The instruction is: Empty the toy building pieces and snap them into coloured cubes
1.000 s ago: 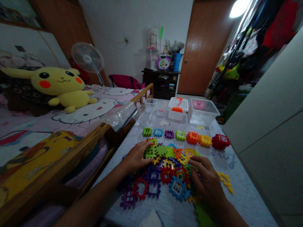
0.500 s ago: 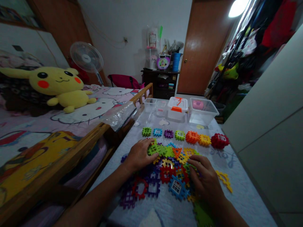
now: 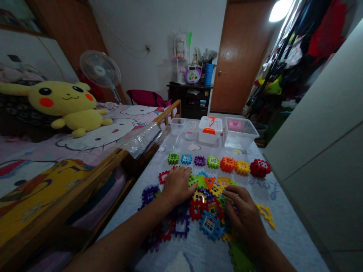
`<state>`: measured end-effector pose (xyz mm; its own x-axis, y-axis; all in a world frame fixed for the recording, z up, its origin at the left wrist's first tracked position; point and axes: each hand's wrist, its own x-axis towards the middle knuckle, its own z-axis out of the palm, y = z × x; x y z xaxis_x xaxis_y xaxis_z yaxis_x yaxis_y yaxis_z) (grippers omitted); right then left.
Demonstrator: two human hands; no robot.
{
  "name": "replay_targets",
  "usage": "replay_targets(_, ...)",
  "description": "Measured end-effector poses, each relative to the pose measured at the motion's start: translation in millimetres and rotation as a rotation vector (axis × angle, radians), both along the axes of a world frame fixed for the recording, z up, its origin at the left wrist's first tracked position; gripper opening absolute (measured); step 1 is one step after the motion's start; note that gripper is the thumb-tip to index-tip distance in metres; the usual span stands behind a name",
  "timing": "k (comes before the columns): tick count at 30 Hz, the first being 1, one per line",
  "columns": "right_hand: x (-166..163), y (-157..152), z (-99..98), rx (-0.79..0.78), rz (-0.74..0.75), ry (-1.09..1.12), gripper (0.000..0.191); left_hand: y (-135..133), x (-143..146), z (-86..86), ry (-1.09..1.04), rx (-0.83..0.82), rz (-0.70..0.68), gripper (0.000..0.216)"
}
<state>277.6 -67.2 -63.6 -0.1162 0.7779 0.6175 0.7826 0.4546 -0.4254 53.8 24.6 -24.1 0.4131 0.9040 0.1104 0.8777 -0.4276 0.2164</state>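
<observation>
A heap of flat, colourful interlocking plastic tiles [image 3: 204, 202] lies on the table with the pale cloth [image 3: 283, 211]. My left hand [image 3: 178, 185] rests palm down on the heap's left side, fingers spread over green and yellow pieces. My right hand [image 3: 245, 215] lies on the heap's right side, fingers curled over the tiles; what they grip, if anything, is hidden. Behind the heap stands a row of several assembled cubes, from a green cube [image 3: 173, 158] at the left to a red cube [image 3: 260, 168] at the right.
Clear plastic boxes [image 3: 240, 133] and a white box with an orange latch [image 3: 210, 130] stand at the table's far end. A wooden bed rail [image 3: 119, 158] runs along the left, with a yellow plush toy [image 3: 64, 104] on the bed. A grey wall [image 3: 320, 151] borders the right.
My left hand has shifted right and forward over the heap's left part, uncovering a purple and a red tile at the left edge. My right hand has hardly moved.
</observation>
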Motion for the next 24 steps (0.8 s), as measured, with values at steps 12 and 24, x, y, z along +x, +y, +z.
replay_targets(12, 0.9, -0.4, -1.1, 0.008, 0.01, -0.01, 0.02, 5.9, 4.9, -0.1, 0.065, -0.019, -0.007, 0.04)
replay_targets(24, 0.3, -0.5, 1.8, -0.007, -0.007, 0.013, 0.019, 16.0, -13.4, -3.4, -0.158, -0.07, -0.113, 0.057)
